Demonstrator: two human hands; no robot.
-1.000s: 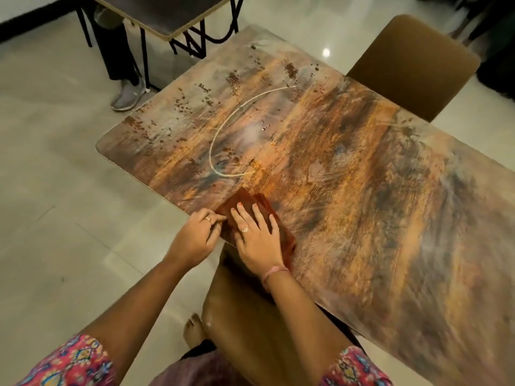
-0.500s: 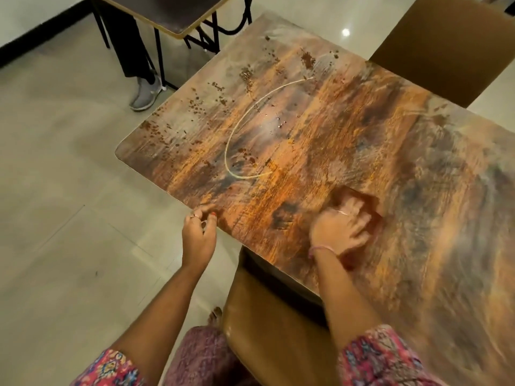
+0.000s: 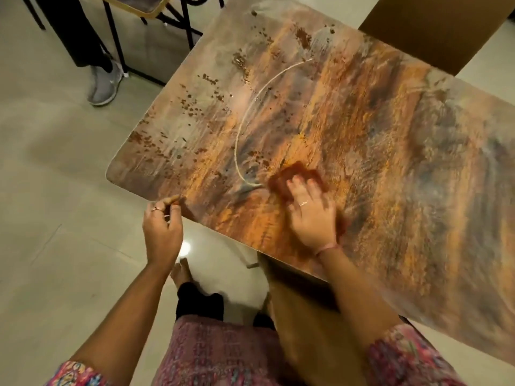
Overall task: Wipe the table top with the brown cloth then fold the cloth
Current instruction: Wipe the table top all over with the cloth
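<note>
The surface (image 3: 362,135) fills most of the view, a broad rectangular top with rounded corners and a streaked finish of orange, rust brown and grey, crossed by a thin pale curved line (image 3: 245,121) and scattered with dark brown flecks toward its far left part. Pale tiled floor (image 3: 55,190) lies all around it. A brown chair (image 3: 434,32) stands at the far side, and another brown seat (image 3: 306,324) is tucked under the near edge. At the top left stand the black legs of a second table (image 3: 145,6), with a person's dark trouser leg and grey shoe (image 3: 104,84) beside them. The brown cloth (image 3: 289,176) lies bunched into a small reddish-brown pad on the surface, just right of the lower end of the pale curve and a little in from the near edge; its outline is blurred. The right hand (image 3: 312,215) lies flat on top of it, fingers straight and slightly spread, pressing it down, with a ring on one finger and a pink thread at the wrist. The left hand (image 3: 161,227) sits at the near left edge of the surface, its fingers loosely curled and empty, fingertips touching the rim.
</note>
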